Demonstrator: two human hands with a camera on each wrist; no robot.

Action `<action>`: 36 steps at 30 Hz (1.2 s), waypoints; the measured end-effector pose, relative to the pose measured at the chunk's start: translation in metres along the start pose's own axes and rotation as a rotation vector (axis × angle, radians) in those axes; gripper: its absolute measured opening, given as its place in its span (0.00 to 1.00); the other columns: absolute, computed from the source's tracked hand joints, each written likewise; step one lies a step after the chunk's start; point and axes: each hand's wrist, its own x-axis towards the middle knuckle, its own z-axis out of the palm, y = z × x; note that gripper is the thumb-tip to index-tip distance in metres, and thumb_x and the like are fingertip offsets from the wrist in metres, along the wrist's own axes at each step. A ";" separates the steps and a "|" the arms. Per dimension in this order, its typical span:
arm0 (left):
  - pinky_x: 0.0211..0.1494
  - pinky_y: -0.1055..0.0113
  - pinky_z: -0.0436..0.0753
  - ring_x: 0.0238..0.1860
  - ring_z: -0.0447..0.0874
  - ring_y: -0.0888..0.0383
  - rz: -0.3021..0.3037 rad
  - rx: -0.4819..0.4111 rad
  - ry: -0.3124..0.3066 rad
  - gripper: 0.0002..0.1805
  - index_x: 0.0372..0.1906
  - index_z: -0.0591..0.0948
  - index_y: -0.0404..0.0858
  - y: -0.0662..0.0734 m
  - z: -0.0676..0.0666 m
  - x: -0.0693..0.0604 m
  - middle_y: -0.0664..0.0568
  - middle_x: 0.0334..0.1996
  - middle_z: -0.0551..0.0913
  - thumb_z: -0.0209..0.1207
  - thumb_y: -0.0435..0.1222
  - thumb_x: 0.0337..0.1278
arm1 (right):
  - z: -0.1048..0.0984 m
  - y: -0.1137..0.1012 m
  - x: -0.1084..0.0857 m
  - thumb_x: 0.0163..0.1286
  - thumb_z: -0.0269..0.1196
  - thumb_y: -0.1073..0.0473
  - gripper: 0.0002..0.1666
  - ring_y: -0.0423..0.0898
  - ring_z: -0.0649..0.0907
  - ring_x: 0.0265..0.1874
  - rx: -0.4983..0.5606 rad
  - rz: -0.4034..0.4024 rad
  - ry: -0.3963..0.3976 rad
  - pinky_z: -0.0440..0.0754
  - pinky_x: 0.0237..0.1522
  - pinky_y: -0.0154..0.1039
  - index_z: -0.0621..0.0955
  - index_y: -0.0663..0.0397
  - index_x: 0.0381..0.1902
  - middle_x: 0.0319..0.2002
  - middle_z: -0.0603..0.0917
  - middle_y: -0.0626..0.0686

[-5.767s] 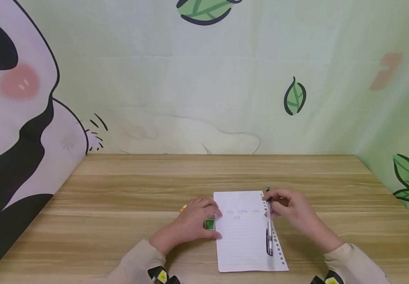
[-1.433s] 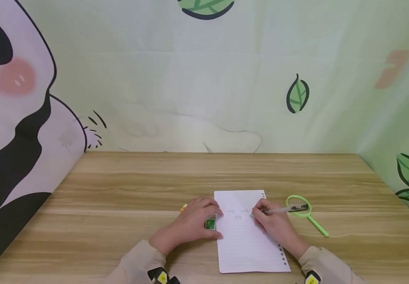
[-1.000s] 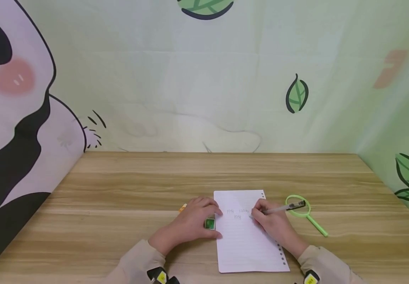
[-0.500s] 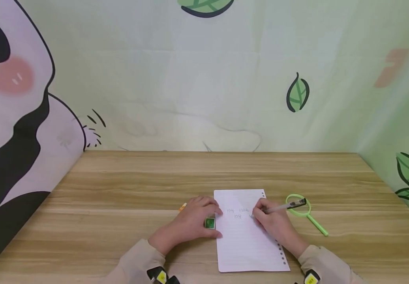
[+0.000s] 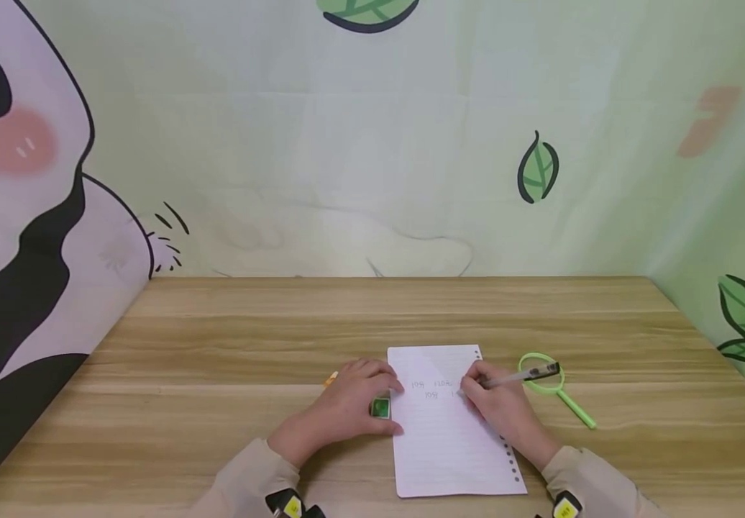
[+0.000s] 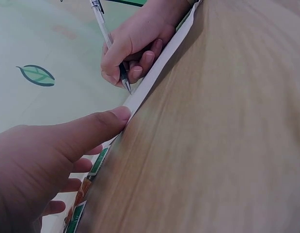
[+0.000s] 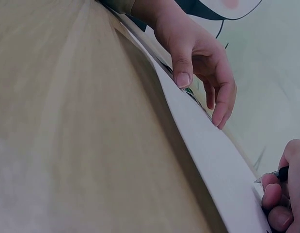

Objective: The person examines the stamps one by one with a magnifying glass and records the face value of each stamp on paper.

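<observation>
A lined sheet of paper (image 5: 446, 453) with a row of punched holes along its right edge lies on the table. It bears two short lines of handwriting. My right hand (image 5: 500, 406) pinches a clear pen (image 5: 515, 377) with a black end, its tip at the second line; the hand covers part of the writing. My left hand (image 5: 349, 403) rests at the left edge, thumb and fingertips touching the paper, fingers relaxed. Small green-faced cards (image 6: 99, 160) lie under and beside the left hand, partly hidden. One green card (image 5: 380, 408) shows between thumb and fingers in the head view.
A green magnifying glass (image 5: 576, 409) lies right of the paper, just beyond the right hand. Something small and orange (image 5: 330, 378) peeks out behind the left hand. The wooden table (image 5: 217, 331) meets a printed backdrop (image 5: 269, 144) at its far edge.
From holding the pen upright over the paper's right edge, my right hand has moved left onto the sheet, uncovering the magnifying glass. A short stroke now shows on the second line. My left hand stays put.
</observation>
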 end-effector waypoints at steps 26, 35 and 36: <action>0.68 0.47 0.65 0.61 0.71 0.51 -0.005 0.000 -0.001 0.26 0.49 0.81 0.46 -0.001 0.002 -0.001 0.53 0.54 0.78 0.71 0.53 0.43 | -0.001 -0.001 -0.002 0.62 0.57 0.66 0.10 0.39 0.69 0.15 -0.031 -0.039 0.003 0.63 0.18 0.29 0.76 0.55 0.21 0.14 0.74 0.47; 0.69 0.47 0.65 0.62 0.71 0.50 -0.005 0.005 -0.006 0.27 0.49 0.81 0.46 0.000 0.001 0.000 0.52 0.54 0.78 0.70 0.53 0.43 | -0.002 0.000 -0.001 0.62 0.57 0.65 0.08 0.40 0.71 0.18 -0.021 -0.013 0.033 0.66 0.21 0.29 0.76 0.56 0.23 0.16 0.75 0.47; 0.69 0.47 0.65 0.62 0.71 0.50 -0.004 0.006 -0.007 0.27 0.49 0.81 0.46 0.000 0.001 0.000 0.52 0.55 0.78 0.70 0.53 0.43 | -0.002 0.001 -0.001 0.62 0.57 0.65 0.08 0.40 0.71 0.18 -0.023 -0.015 0.033 0.66 0.21 0.29 0.76 0.56 0.23 0.16 0.75 0.47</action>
